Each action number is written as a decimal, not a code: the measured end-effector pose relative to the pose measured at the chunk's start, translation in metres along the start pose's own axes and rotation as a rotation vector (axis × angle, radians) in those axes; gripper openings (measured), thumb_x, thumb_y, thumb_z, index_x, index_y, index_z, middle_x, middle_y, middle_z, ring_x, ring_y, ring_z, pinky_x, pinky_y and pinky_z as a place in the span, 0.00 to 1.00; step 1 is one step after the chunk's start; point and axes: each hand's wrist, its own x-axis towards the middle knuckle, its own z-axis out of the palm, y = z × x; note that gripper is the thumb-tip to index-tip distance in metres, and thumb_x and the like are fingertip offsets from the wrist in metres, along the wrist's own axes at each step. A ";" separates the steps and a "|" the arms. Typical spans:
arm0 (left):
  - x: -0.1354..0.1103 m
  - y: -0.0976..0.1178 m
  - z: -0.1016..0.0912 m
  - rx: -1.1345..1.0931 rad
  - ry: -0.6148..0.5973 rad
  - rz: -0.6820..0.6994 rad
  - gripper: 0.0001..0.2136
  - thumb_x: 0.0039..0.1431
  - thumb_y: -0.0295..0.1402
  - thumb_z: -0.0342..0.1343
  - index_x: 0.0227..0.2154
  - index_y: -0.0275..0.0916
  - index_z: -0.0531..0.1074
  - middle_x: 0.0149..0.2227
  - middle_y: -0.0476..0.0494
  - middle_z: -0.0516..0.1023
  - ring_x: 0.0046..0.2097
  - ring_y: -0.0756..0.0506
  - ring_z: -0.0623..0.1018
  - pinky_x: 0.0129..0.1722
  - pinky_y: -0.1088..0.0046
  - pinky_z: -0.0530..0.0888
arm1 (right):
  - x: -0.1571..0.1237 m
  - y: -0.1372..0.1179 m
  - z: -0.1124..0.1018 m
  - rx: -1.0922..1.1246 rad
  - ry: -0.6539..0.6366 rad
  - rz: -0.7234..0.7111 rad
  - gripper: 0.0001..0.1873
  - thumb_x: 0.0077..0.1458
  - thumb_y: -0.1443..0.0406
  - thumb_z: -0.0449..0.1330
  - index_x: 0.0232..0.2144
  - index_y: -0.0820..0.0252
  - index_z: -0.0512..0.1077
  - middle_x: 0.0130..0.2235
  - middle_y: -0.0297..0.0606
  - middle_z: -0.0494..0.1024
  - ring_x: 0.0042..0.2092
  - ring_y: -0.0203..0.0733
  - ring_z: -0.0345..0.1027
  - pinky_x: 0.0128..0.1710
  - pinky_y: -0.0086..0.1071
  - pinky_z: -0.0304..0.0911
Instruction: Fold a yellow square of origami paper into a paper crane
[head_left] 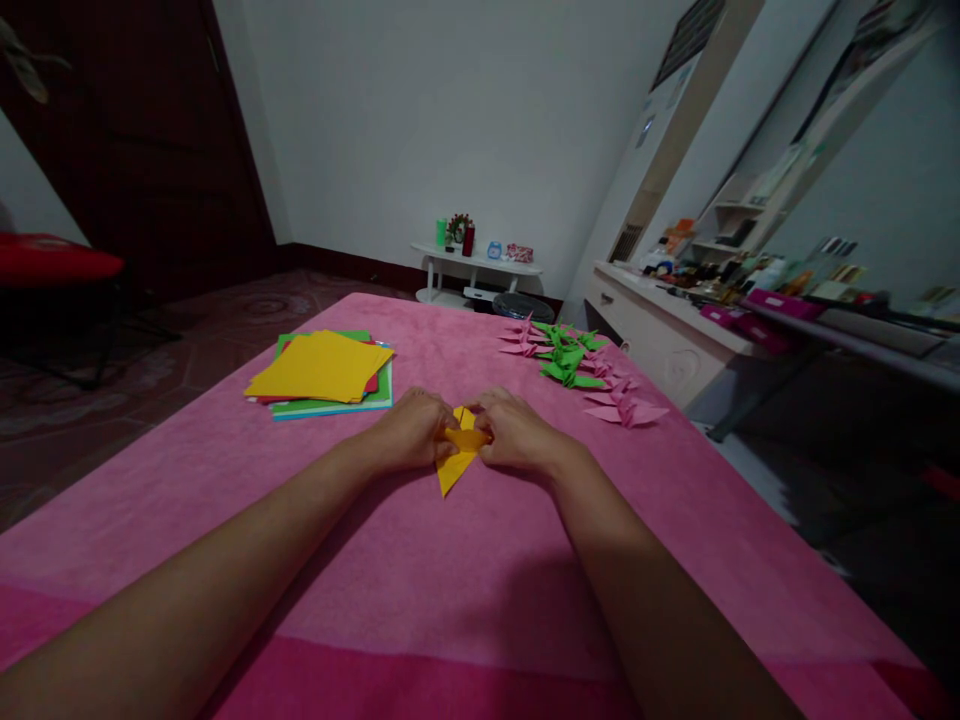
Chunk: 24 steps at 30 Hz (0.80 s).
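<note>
A partly folded sheet of yellow origami paper (454,470) rests on the pink cloth in front of me, one pointed corner toward me and a raised flap across its middle. My left hand (411,430) pinches its left side, fingers curled and thumb on the flap. On the opposite edge, my right hand (517,432) grips the paper with bent fingers. Parts of the sheet are hidden beneath my fingers.
Left of my hands lies a stack of coloured paper (322,368), yellow on top. Several folded green cranes (566,365) and pink cranes (626,408) sit at the right. The pink-covered table (450,590) ends near a cluttered dresser (675,320). A red stool (56,262) stands left.
</note>
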 end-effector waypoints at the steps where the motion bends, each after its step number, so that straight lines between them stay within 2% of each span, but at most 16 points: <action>1: 0.000 0.000 -0.001 -0.004 0.002 0.003 0.03 0.45 0.30 0.58 0.24 0.36 0.74 0.28 0.44 0.77 0.33 0.47 0.74 0.38 0.72 0.62 | -0.001 0.004 -0.001 0.045 -0.019 0.000 0.08 0.41 0.73 0.60 0.28 0.61 0.75 0.45 0.42 0.71 0.48 0.45 0.60 0.46 0.35 0.56; 3: -0.001 0.001 -0.002 -0.014 -0.001 0.015 0.04 0.46 0.30 0.57 0.26 0.37 0.75 0.27 0.44 0.78 0.33 0.46 0.74 0.38 0.72 0.62 | -0.002 0.010 -0.004 0.124 -0.036 0.004 0.09 0.40 0.74 0.61 0.28 0.59 0.76 0.48 0.40 0.69 0.50 0.45 0.60 0.48 0.35 0.56; 6: -0.001 0.002 -0.002 -0.027 0.002 0.025 0.04 0.47 0.30 0.57 0.25 0.37 0.76 0.27 0.43 0.78 0.32 0.47 0.74 0.37 0.71 0.62 | -0.001 0.011 -0.006 0.158 0.041 0.011 0.14 0.37 0.71 0.65 0.31 0.56 0.76 0.49 0.39 0.67 0.51 0.45 0.58 0.49 0.36 0.55; 9: -0.001 0.003 -0.001 -0.030 0.032 0.006 0.04 0.46 0.31 0.57 0.23 0.36 0.75 0.26 0.42 0.77 0.32 0.47 0.74 0.37 0.72 0.62 | 0.004 0.001 -0.003 0.116 0.080 0.018 0.12 0.39 0.68 0.66 0.31 0.57 0.75 0.41 0.38 0.70 0.44 0.42 0.62 0.43 0.32 0.57; 13: -0.001 0.000 -0.004 -0.088 0.012 -0.073 0.06 0.45 0.32 0.58 0.21 0.34 0.74 0.21 0.45 0.74 0.26 0.50 0.70 0.30 0.74 0.61 | 0.009 -0.009 0.008 0.121 0.006 0.142 0.09 0.41 0.66 0.64 0.31 0.61 0.75 0.31 0.36 0.74 0.32 0.38 0.65 0.31 0.28 0.56; 16: -0.003 -0.012 -0.013 -0.382 -0.136 -0.125 0.09 0.44 0.34 0.60 0.26 0.33 0.76 0.22 0.48 0.74 0.24 0.51 0.69 0.26 0.77 0.61 | 0.009 -0.008 0.015 0.223 -0.028 0.248 0.09 0.41 0.66 0.64 0.30 0.62 0.75 0.29 0.38 0.77 0.31 0.40 0.68 0.28 0.27 0.56; 18: -0.006 -0.024 -0.018 -0.674 -0.220 -0.110 0.12 0.49 0.34 0.57 0.34 0.32 0.76 0.28 0.47 0.77 0.27 0.51 0.71 0.27 0.79 0.64 | 0.010 -0.005 0.018 0.279 -0.018 0.276 0.09 0.41 0.67 0.63 0.30 0.62 0.76 0.30 0.38 0.78 0.32 0.41 0.69 0.28 0.27 0.57; 20: -0.009 -0.035 -0.020 -0.848 -0.205 -0.109 0.12 0.52 0.31 0.54 0.38 0.31 0.76 0.32 0.45 0.78 0.31 0.51 0.73 0.32 0.78 0.67 | 0.010 -0.003 0.019 0.303 -0.016 0.290 0.09 0.40 0.69 0.63 0.30 0.63 0.76 0.29 0.38 0.78 0.31 0.41 0.69 0.27 0.27 0.58; 24: -0.011 -0.046 -0.016 -0.925 -0.181 -0.122 0.12 0.50 0.27 0.55 0.39 0.32 0.76 0.33 0.44 0.78 0.32 0.51 0.73 0.34 0.78 0.68 | 0.012 -0.002 0.021 0.312 -0.031 0.292 0.08 0.40 0.69 0.61 0.28 0.65 0.76 0.29 0.39 0.78 0.30 0.40 0.69 0.26 0.26 0.58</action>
